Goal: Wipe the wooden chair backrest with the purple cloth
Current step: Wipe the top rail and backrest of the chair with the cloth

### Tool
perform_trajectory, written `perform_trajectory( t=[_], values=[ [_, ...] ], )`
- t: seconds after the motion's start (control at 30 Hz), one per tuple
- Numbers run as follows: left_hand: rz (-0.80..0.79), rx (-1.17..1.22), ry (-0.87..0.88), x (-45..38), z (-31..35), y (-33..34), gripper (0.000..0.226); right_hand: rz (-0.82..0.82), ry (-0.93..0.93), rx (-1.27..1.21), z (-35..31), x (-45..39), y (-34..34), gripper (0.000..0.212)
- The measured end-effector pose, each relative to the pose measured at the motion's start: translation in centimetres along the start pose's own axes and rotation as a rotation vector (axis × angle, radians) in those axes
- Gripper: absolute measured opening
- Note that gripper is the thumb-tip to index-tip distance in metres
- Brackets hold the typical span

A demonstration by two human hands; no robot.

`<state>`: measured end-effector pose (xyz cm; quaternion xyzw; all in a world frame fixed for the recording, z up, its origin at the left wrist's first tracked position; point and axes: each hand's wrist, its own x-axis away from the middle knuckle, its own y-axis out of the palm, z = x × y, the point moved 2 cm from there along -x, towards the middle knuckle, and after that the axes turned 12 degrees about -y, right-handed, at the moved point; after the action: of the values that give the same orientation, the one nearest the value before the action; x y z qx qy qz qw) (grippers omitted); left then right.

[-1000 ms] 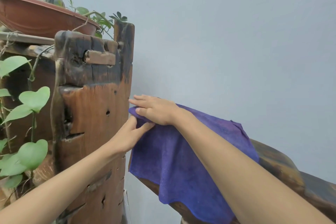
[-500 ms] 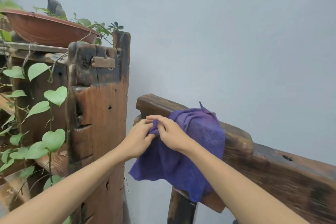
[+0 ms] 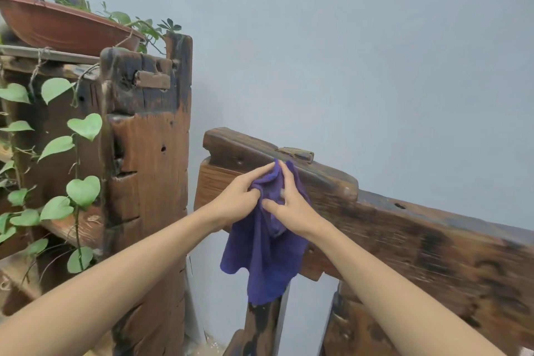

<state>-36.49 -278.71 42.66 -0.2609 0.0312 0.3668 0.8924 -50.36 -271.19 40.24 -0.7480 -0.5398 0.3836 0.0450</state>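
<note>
The dark wooden chair backrest (image 3: 404, 234) runs from the middle of the view down to the right, its left end standing next to a tall wooden post. A purple cloth (image 3: 265, 263) hangs bunched in front of that left end. My left hand (image 3: 239, 196) and my right hand (image 3: 289, 205) both pinch the cloth's gathered top against the front of the backrest, fingers touching each other. The cloth's lower part dangles loose over the backrest's upright support.
A weathered wooden post (image 3: 147, 170) stands close on the left, with a narrow gap to the backrest. Green vine leaves (image 3: 83, 191) trail down its side. A brown planter bowl (image 3: 63, 26) rests on top. A grey wall (image 3: 346, 52) is behind.
The cloth, first spread over the backrest's top, has been pulled off and gathered into a bunch lower on the front. Both hands came together on it. The view shifted, showing more backrest.
</note>
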Motion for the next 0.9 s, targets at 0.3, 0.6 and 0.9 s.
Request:
perform_trajectory(
  t=[0.3,0.6,0.9],
  values=[
    [0.01,0.333,-0.023,0.6,4.5,4.1,0.037,0.004,0.253,-0.391,0.6,7.5,1.9,0.054],
    [-0.066,0.476,-0.146,0.7,4.7,3.0,0.05,0.088,0.339,-0.257,0.5,11.1,2.2,0.033],
    [-0.132,0.356,-0.178,0.1,3.6,2.5,0.014,0.006,0.274,-0.222,-0.7,12.7,0.3,0.012]
  ],
)
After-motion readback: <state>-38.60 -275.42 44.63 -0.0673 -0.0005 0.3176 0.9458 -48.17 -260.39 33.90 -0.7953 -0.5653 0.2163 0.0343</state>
